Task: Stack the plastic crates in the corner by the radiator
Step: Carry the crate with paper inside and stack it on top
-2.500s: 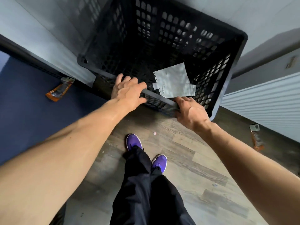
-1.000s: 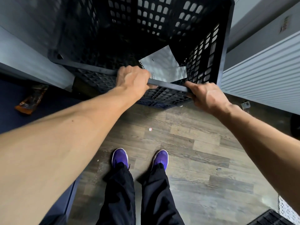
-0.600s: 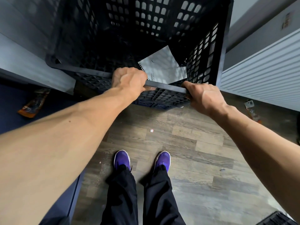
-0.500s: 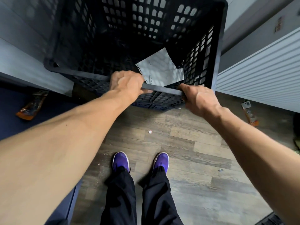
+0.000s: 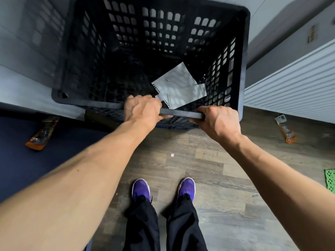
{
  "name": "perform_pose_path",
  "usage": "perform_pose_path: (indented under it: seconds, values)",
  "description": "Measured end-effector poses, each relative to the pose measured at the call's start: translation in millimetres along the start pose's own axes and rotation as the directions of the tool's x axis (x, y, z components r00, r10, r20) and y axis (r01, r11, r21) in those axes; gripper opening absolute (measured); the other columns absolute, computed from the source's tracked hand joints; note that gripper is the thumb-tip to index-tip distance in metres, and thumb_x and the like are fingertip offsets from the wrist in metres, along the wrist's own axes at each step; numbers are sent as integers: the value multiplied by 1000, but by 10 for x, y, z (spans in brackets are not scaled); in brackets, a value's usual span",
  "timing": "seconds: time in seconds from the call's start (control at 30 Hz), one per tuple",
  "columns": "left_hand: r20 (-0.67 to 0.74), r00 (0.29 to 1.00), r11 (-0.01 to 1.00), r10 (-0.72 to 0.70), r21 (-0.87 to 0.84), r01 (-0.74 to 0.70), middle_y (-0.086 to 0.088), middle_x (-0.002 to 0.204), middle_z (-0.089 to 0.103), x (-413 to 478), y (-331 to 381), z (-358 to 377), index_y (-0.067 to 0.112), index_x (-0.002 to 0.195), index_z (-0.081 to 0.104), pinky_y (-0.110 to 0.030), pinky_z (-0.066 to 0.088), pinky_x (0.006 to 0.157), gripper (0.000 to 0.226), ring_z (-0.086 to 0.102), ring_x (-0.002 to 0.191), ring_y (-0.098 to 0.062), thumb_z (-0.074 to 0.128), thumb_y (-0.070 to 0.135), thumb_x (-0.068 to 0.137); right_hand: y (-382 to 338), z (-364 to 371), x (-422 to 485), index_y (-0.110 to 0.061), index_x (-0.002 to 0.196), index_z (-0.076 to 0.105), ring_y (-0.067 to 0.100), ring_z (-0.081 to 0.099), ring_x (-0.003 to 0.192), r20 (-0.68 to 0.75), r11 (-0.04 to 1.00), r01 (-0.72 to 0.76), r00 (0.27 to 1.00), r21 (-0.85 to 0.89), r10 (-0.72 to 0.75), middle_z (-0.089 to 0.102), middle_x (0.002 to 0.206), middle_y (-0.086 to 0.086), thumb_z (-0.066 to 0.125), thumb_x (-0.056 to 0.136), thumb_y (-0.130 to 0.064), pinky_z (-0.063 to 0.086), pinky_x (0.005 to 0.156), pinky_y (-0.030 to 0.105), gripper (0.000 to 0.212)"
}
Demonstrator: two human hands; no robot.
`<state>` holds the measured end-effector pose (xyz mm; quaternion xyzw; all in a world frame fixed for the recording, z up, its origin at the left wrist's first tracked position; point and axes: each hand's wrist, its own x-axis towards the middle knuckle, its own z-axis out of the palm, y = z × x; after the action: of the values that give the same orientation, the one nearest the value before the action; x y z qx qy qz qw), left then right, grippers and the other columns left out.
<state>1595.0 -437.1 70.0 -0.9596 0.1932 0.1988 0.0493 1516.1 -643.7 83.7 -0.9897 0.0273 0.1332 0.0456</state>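
Note:
A tall black perforated plastic crate (image 5: 101,51) stands in the corner between the grey wall and the white radiator (image 5: 293,86). A blue edge of another crate (image 5: 174,126) shows beneath its near side. Torn sheets of white paper (image 5: 181,86) lie inside it. My left hand (image 5: 143,109) is closed over the near rim, around its middle. My right hand (image 5: 217,122) grips the same rim near the right corner. Both arms reach forward over the wooden floor.
My purple shoes (image 5: 141,189) stand on the grey wood floor just behind the crate. A dark blue mat (image 5: 27,160) with an orange wrapper (image 5: 42,132) lies at left. Another orange wrapper (image 5: 286,130) lies under the radiator. A green mesh thing (image 5: 330,180) shows at the right edge.
Both hands stay closed on the near rim. The crate has shifted slightly left and lower in view, and a green mesh thing has come into view at the right edge.

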Motion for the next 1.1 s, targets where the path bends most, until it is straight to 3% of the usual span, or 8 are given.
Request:
perform_pose_path:
  seconds: [0.1,0.2,0.33,0.5,0.67,0.8,1.0,1.1]
  values:
    - [8,998,996,68,-50,-67,3,85,57,12,-52,-74,28,84,66,-36,47,87,49,59,88,-19,52,75,79,4,-23,24,-33,98,66,20,59,60,12,1000,-14,1000,1,14,62,66,-8,50,87,-68,43,54,29,40]
    - [33,996,996,88,-37,-87,4,88,58,-49,-29,-142,30,83,64,-30,42,77,54,57,88,-18,43,79,78,-14,-57,-2,-30,91,65,18,55,56,41,1000,-22,999,17,22,57,61,-9,49,87,-69,38,53,27,42]
    - [-13,993,993,117,22,-117,7,89,61,-110,-62,-97,30,89,66,-29,44,70,53,59,90,-19,42,77,82,-33,10,-88,-27,84,64,19,53,51,4,1000,-22,1000,11,22,51,55,-10,48,87,-70,38,52,27,46]
    - [-84,978,981,193,51,-189,8,80,63,-36,-105,-141,29,78,67,-29,49,66,72,62,80,-19,23,86,75,-14,-35,-11,-27,82,63,22,58,53,8,1000,-19,1000,-6,19,56,56,-7,44,88,-71,41,51,28,48]
    - [-93,977,981,193,28,-192,9,81,65,-82,-137,-105,32,85,70,-28,46,64,67,63,79,-18,28,84,78,-42,8,-69,-26,85,67,22,59,54,-11,999,-33,999,16,34,57,56,-7,50,87,-69,44,52,30,46]
    - [-86,978,982,190,35,-188,9,81,65,-50,-150,-129,32,83,69,-29,46,64,74,63,80,-17,19,86,73,-23,17,-36,-26,85,66,24,61,55,-22,999,-34,999,-9,33,60,58,-5,49,86,-71,47,52,31,49]
    - [-60,982,984,176,2,-177,11,82,58,-43,-143,-146,31,80,67,-31,49,68,62,60,83,-16,33,83,79,-14,-30,-25,-30,93,64,18,57,55,9,1000,-13,1000,8,13,60,65,-9,49,87,-69,42,52,28,42]
    - [-28,989,989,145,5,-144,10,87,59,-60,-112,-138,32,85,65,-33,50,73,58,59,88,-17,36,83,79,-18,-63,-16,-29,90,61,16,58,57,57,999,-14,998,43,11,53,65,-11,48,87,-70,49,55,30,43]
